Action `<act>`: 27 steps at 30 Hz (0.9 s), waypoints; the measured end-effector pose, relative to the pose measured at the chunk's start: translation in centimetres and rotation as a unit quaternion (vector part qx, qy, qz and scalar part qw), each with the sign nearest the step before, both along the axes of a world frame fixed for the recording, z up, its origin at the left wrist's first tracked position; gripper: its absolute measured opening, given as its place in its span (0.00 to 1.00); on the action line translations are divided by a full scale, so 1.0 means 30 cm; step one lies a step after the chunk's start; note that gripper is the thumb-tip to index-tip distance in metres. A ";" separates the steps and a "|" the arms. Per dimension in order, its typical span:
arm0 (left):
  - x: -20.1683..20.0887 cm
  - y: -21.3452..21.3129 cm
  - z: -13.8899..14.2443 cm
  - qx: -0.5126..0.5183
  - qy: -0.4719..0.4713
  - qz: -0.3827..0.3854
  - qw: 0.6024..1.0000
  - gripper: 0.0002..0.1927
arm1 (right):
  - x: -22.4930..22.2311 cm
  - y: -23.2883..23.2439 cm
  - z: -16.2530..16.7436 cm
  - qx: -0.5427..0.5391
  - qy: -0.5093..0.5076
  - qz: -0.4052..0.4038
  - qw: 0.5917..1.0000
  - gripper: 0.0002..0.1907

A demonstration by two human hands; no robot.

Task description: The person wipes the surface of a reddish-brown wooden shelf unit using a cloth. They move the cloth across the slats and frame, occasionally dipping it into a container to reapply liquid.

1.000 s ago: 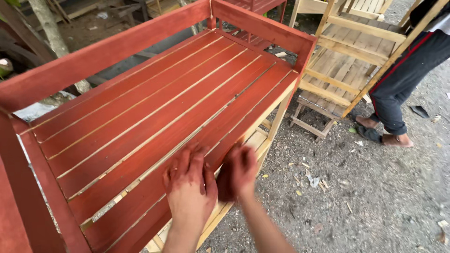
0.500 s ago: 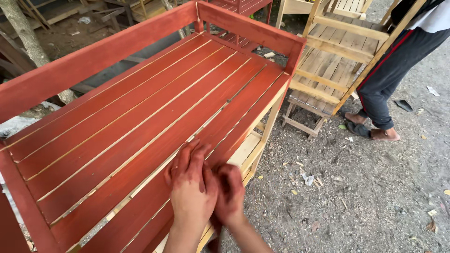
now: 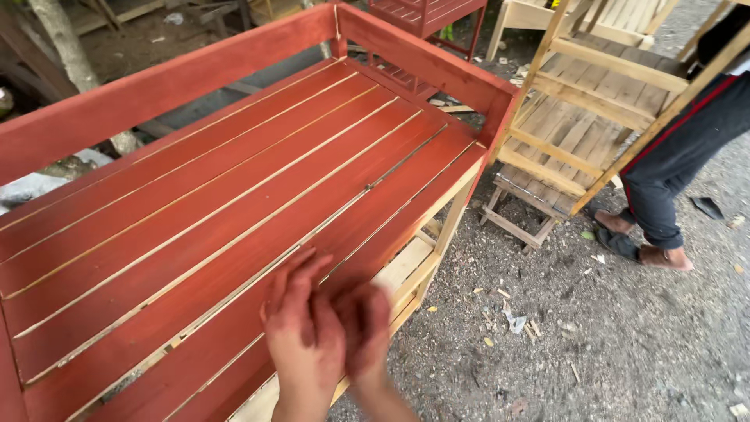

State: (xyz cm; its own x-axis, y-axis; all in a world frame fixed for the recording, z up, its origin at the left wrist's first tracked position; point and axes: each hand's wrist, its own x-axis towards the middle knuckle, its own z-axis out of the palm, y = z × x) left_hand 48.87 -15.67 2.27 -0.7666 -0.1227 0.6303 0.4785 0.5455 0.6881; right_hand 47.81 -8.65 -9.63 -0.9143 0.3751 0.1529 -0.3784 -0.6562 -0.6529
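One red bench [image 3: 234,195] runs long from 8 o'clock to 2 o'clock, and two red-stained hands, left hand [image 3: 301,328] and right hand [image 3: 366,324], rest on its front edge with fingers spread, holding nothing.

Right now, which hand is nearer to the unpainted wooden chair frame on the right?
Right. The right hand hovers over the red bench's front edge, on the side toward the chair frame. The left hand is beside it, farther from the frame.

Slatted bench [image 3: 234,180]: wood, matt red paint; ground [image 3: 625,344] probably gritty dirt.
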 end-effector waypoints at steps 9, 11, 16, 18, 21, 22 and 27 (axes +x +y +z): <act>0.014 0.079 0.003 0.003 0.026 0.078 0.997 0.20 | -0.137 0.278 0.039 0.498 0.072 -0.295 0.812 0.06; 0.027 0.102 -0.006 -0.014 0.024 0.083 0.996 0.19 | -0.260 0.406 0.021 0.509 0.042 -0.344 0.787 0.05; 0.077 0.148 -0.021 -0.057 -0.013 0.125 0.990 0.20 | -0.430 0.625 0.010 0.317 -0.051 -0.309 0.895 0.08; 0.052 0.155 -0.019 -0.069 -0.015 0.121 0.990 0.23 | -0.416 0.605 0.004 0.324 -0.057 -0.314 0.891 0.08; -0.038 0.189 -0.015 -0.093 -0.003 0.118 0.989 0.25 | -0.279 0.435 -0.005 0.423 -0.069 -0.295 0.854 0.06; -0.062 0.214 -0.016 -0.102 0.002 0.116 0.988 0.24 | -0.232 0.373 -0.008 0.447 -0.072 -0.239 0.859 0.06; -0.163 0.315 -0.013 -0.115 0.012 0.078 0.990 0.22 | -0.130 0.364 -0.019 0.565 0.139 -0.261 0.770 0.07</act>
State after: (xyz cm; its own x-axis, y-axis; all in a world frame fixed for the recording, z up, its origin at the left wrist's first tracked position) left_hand 43.96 -6.22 1.88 -0.7347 -0.0888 0.6726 0.3909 0.7548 0.5267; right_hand 43.91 2.25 -10.20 -0.5576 0.1646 0.8136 -0.6257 0.5608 -0.5423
